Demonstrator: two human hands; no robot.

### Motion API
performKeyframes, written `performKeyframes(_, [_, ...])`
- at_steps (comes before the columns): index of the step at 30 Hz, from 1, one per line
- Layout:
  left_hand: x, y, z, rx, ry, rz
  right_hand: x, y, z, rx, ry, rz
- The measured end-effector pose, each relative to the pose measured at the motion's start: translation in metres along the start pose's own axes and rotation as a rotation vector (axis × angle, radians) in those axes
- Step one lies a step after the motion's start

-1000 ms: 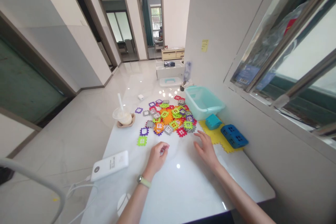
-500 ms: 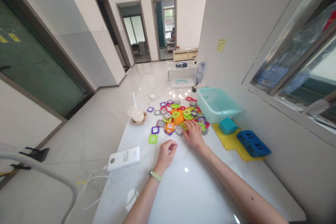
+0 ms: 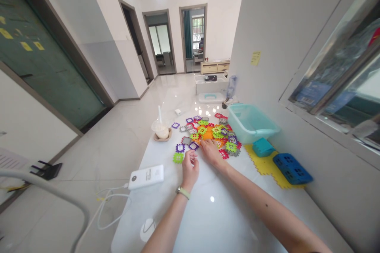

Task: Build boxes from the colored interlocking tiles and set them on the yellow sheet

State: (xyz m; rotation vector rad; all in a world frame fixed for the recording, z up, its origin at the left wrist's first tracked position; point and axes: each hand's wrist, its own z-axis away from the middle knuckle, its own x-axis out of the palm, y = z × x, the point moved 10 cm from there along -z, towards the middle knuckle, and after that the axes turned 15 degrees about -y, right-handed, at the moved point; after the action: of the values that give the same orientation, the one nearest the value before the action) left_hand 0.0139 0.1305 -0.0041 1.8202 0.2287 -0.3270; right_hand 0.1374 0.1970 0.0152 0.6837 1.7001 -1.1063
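A person's right hand [image 3: 210, 153] is resting open on the near edge of a heap of colored plastic tiles [image 3: 209, 134], fingers reaching in among them. The left hand [image 3: 189, 170] is curling just beside a green tile [image 3: 178, 157], fingertips drawn together, though whether it is gripping anything cannot be told. The heap is lying on a white bench [image 3: 208, 221], between a cup [image 3: 161, 129] and a teal tub [image 3: 252, 124]. A power bank [image 3: 146, 176] is lying near the left hand, a yellow mat [image 3: 258, 166] to the heap's right.
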Motion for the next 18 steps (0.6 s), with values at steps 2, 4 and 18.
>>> performKeyframes(2, [0.002,-0.002,0.000,-0.012,-0.020,0.026,-0.008,0.006,0.007,0.013,0.040,-0.021])
performKeyframes(4, [0.006,-0.003,0.000,-0.032,-0.056,0.062,-0.014,0.007,0.021,0.009,0.076,-0.048])
performKeyframes(18, [0.027,-0.002,-0.005,-0.050,-0.369,0.128,0.003,-0.014,0.092,-0.137,0.001,-0.356])
